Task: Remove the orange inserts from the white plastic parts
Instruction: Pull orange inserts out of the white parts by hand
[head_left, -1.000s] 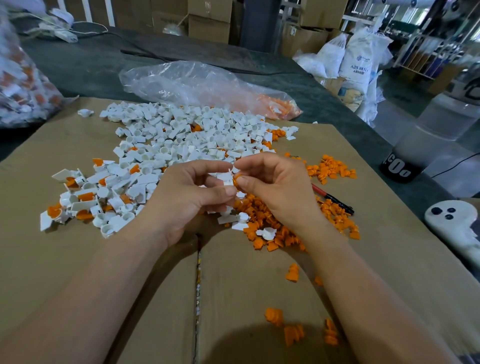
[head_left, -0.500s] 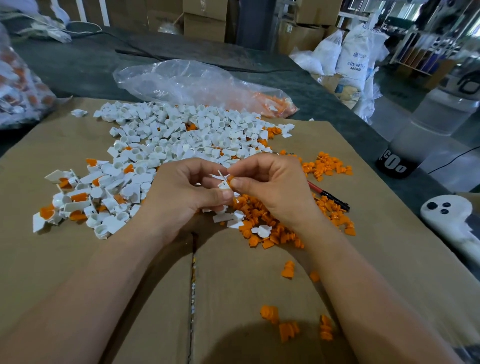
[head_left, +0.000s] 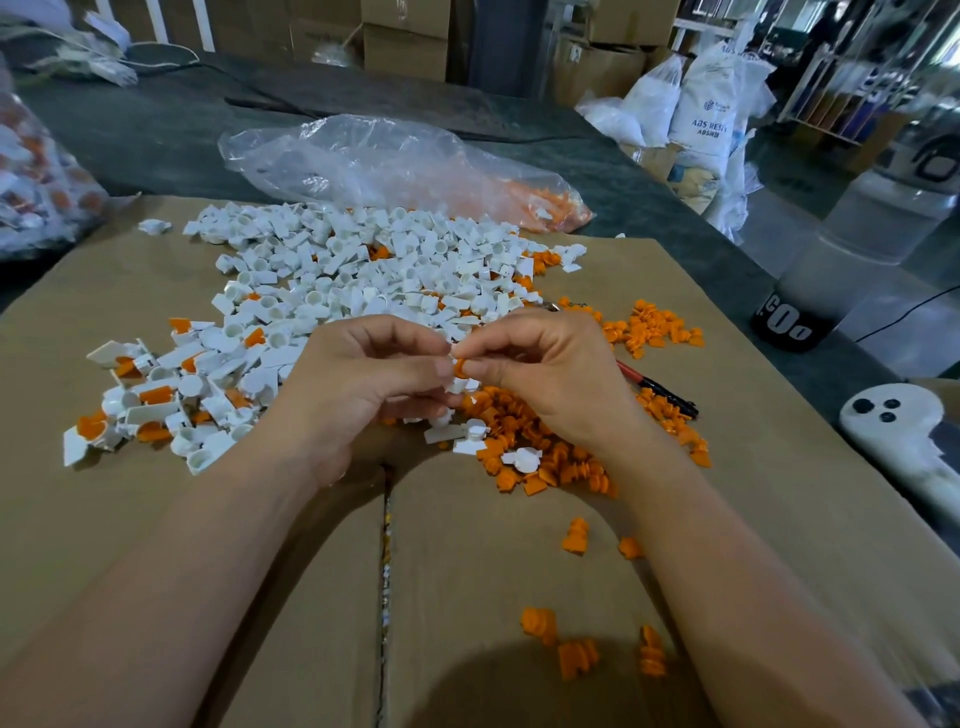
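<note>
Orange insert (head_left: 459, 367) more exposed than half second ago. Right grip (head_left: 550, 379) pinches it, thumb and forefinger closed. Left grip (head_left: 358, 395) curled round white part (head_left: 457, 385) just beneath. Both above loose-insert pile (head_left: 501, 413) on cardboard-covered bench (head_left: 779, 493).

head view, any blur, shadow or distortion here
Head view: sharp at centre, where the left hand holds a white part and the right hand pinches its orange insert; head view: soft round shadow on the cardboard, bottom centre; head view: edges bow and smear.
</note>
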